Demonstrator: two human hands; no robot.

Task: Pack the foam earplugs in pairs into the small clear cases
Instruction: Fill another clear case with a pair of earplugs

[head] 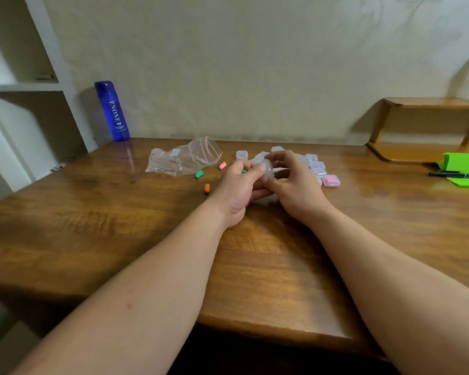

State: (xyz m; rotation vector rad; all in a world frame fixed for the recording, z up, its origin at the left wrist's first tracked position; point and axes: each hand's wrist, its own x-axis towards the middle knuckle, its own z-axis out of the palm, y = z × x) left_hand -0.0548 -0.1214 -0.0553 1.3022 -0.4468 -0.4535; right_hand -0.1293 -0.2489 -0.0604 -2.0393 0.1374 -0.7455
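Both hands meet over the middle of the wooden table. My left hand and my right hand together hold one small clear case between their fingertips; whether its lid is open is too blurred to tell. A bit of green earplug shows at my left fingers. Loose earplugs lie to the left: a pink one, a green one and an orange one. Several empty clear cases cluster behind my right hand. One case with pink earplugs sits at their right.
A crumpled clear plastic bag lies behind the loose earplugs. A tall blue bottle stands at the table's back left corner. At the right are a green pad with a black pen and a wooden shelf.
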